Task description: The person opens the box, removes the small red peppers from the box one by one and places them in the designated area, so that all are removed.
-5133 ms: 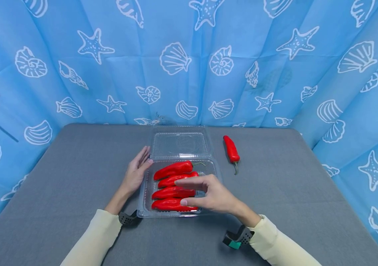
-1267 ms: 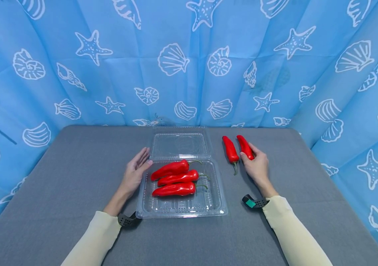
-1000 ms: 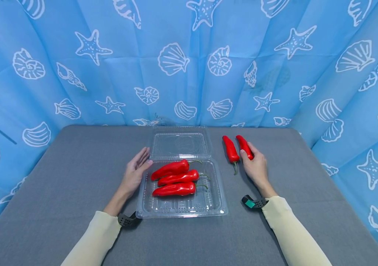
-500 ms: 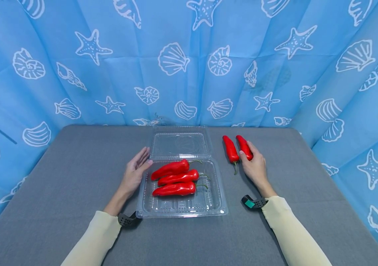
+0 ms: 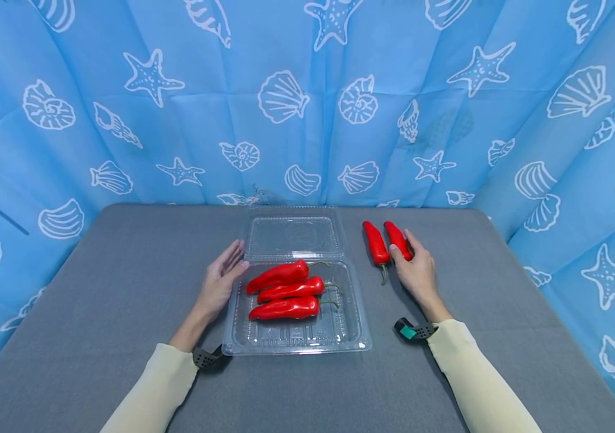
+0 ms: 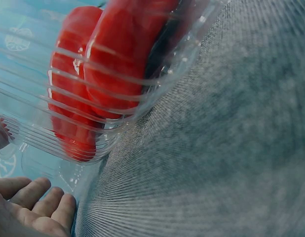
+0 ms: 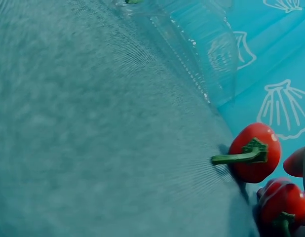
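My left hand (image 5: 217, 281) rests with extended fingers against the left side of a clear plastic clamshell box (image 5: 296, 347). Three red peppers (image 5: 288, 308) with green stems lie inside, side by side. To the right of the box, my right hand (image 5: 416, 267) has its thumb and fingers around a red pepper (image 5: 395, 234) lying on the table. Just left of it lies another red pepper (image 5: 376, 243), its stem toward me. The right wrist view shows the thumb (image 7: 294, 162) close above the held pepper (image 7: 283, 202); the other fingers are mostly hidden there.
The box's clear lid (image 5: 293, 234) lies folded back behind it. Grey cloth covers the table (image 5: 150, 258). A blue curtain (image 5: 204, 120) with shells and starfish hangs around the far side. Each wrist wears a black strap (image 5: 415, 329).
The right hand has carried a pepper out of the box to the table beside the other one. Over the last second it has barely moved. The left hand has stayed put.
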A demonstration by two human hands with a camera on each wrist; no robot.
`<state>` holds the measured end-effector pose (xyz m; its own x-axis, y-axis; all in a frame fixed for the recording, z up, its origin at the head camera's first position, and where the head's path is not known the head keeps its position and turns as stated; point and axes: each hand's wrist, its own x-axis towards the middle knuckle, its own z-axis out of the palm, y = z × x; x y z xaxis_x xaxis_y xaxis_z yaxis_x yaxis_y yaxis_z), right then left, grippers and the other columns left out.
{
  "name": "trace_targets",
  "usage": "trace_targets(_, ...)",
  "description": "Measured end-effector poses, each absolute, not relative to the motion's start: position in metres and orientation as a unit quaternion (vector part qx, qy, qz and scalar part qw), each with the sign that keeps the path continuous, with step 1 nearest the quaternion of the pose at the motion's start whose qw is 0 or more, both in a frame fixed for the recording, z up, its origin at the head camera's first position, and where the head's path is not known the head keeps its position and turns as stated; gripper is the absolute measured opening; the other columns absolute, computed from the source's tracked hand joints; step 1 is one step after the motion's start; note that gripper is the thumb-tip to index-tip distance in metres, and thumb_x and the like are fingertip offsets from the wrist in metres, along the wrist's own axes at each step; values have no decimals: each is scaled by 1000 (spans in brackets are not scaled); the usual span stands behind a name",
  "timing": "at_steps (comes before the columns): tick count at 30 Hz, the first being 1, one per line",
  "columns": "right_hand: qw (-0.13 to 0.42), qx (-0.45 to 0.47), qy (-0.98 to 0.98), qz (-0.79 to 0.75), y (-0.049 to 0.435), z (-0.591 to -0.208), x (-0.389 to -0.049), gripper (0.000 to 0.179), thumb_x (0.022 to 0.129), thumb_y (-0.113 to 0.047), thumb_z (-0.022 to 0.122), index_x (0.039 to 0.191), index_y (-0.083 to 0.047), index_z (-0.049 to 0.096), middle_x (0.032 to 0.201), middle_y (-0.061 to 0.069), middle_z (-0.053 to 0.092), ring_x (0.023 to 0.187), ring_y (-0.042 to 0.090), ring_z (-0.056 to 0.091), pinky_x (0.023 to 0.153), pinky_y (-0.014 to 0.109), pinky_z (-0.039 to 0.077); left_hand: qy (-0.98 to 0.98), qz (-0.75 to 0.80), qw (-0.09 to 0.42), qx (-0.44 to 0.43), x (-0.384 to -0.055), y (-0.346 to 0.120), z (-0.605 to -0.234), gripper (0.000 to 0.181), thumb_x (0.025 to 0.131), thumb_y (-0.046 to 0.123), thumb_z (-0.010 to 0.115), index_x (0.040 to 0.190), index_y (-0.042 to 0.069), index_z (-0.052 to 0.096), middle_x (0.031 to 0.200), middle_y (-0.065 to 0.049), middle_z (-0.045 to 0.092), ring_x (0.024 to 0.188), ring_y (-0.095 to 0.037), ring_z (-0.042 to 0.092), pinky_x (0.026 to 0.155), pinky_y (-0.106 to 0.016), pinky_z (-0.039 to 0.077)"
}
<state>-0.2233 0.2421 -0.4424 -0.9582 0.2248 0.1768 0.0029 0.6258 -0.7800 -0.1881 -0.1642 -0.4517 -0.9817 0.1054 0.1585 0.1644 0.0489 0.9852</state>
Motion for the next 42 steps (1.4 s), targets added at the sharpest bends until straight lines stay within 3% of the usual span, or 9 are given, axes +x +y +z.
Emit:
trace_targets(13,170,-37,-863,474,235,-413,-216,54,103,-20,58,153,-4,44,154,17,46,141,35,45,116,48,37,-729,-678,20,-97,-187,-164,-451,67,103,12,57,158,-4,23,163,-18,30,150,-32,28,123,-44,23)
trace_targets(28,153,135,-805,557,187,-375,-188,47,99,-7,64,143,3,54,143,19,57,131,36,55,108,48,43,-728,-678,22,-98,-189,-165,-453,67,103,12,58,158,-4,23,163,-18,31,150,-32,29,123,-44,23)
trace_targets(35,110,216,-793,559,160,-372,-169,54,94,-4,70,145,-1,54,145,15,56,134,29,54,112,40,43,-729,-676,25,-104,-189,-166,-453,66,103,11,57,158,-5,24,162,-19,31,150,-33,28,123,-44,22)
trace_targets(42,43,302,-788,535,136,-377,-149,58,93,-8,70,148,-6,52,149,8,54,135,26,52,111,50,44,-726,-680,24,-102,-189,-165,-453,66,103,11,57,158,-5,23,162,-19,31,150,-32,29,123,-43,23)
